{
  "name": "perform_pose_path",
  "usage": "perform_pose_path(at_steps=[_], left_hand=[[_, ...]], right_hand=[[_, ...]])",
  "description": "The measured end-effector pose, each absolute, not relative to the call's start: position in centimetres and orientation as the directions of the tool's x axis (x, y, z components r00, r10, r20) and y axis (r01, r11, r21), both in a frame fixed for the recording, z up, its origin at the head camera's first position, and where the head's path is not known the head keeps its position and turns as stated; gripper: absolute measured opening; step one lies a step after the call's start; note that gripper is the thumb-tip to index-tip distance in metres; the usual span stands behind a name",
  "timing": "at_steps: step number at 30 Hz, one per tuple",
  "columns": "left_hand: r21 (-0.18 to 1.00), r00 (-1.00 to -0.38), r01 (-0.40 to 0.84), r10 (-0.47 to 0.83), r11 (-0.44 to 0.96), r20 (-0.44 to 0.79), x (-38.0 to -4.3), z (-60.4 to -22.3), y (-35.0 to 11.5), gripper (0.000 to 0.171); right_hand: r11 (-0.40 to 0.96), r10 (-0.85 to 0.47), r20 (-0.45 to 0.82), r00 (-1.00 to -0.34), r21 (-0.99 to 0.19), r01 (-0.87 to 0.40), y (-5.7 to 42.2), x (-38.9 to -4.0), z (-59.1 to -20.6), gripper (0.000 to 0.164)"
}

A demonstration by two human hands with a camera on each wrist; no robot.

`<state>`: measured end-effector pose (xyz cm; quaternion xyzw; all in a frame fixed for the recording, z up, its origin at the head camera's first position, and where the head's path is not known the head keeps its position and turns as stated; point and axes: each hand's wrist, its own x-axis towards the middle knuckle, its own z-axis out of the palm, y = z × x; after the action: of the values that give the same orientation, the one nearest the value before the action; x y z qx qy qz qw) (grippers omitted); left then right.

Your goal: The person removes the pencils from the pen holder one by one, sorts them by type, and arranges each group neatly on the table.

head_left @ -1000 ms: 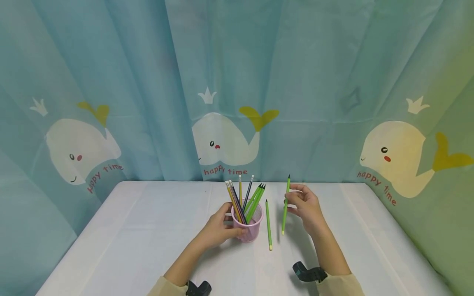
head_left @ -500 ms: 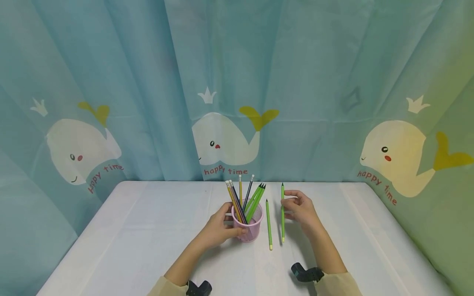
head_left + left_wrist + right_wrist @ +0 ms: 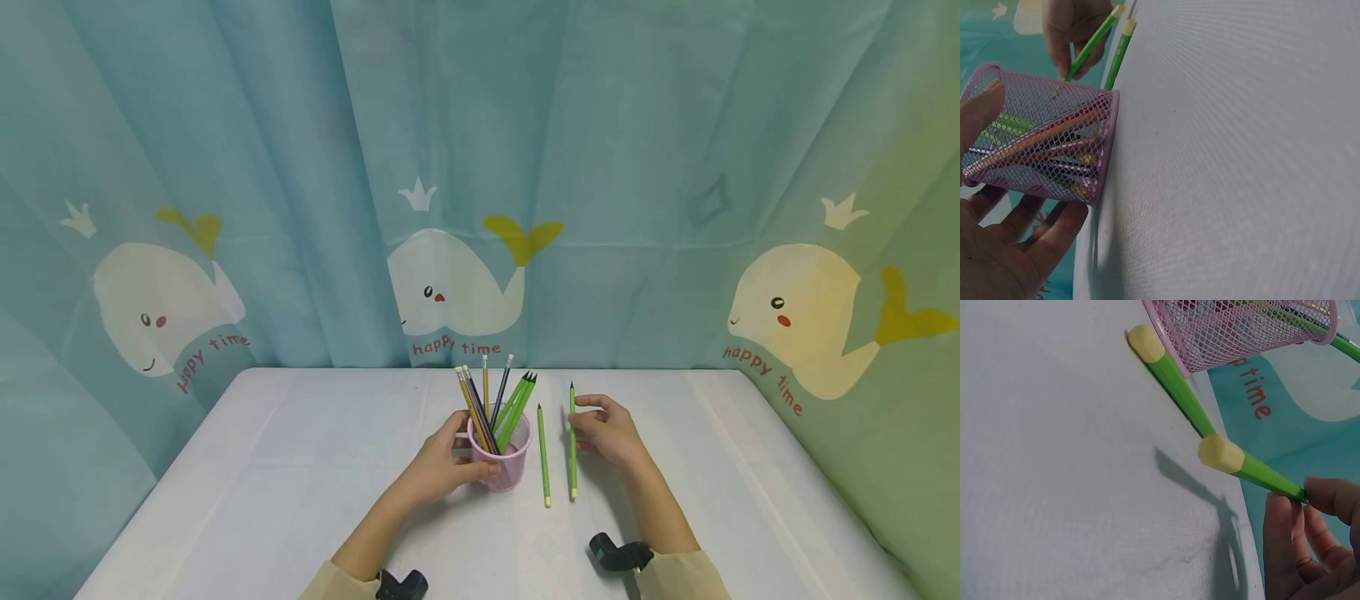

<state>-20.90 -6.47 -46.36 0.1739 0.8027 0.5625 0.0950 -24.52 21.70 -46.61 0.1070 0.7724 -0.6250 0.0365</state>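
Note:
My left hand [image 3: 441, 468] holds a pink mesh pencil cup [image 3: 508, 477], thumb on the near side and fingers at the far left. Inside the upright cup lean several pencils, some green [image 3: 517, 414] with black points up, others dark or yellow with white ends up. My right hand [image 3: 609, 429] pinches a green pencil [image 3: 573, 454] between thumb and fingers, its yellow end towards me. In the right wrist view this pencil [image 3: 1266, 476] hangs above the table, apart from its shadow. Another green pencil [image 3: 543, 458] lies on the table between cup and right hand.
The white-covered table [image 3: 300, 500] ends at a blue-green curtain [image 3: 637, 167] printed with whales. Dark wrist-worn cameras sit below both hands, one [image 3: 621, 553] on the right wrist and one [image 3: 402, 585] on the left.
My right hand has come nearer and slightly left, lowering the pinched green pencil towards the table. The left hand and the pencil cup have stayed in place.

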Motion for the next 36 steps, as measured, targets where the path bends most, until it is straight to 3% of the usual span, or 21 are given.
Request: perform_pose_path(at_steps=[25, 36], left_hand=[[0.949, -0.920, 0.155, 0.389, 0.276, 0.037, -20.9, -46.4, -6.4, 0.077], [0.941, -0.924, 0.158, 0.381, 0.299, 0.034, -20.9, -46.3, -6.4, 0.079]], right_hand=[[0.283, 0.062, -0.200, -0.978, -0.936, 0.210, 21.9, -24.5, -47.7, 0.040], [0.252, 0.036, -0.212, -0.977, -0.944, 0.215, 21.7, -24.4, -47.6, 0.042]])
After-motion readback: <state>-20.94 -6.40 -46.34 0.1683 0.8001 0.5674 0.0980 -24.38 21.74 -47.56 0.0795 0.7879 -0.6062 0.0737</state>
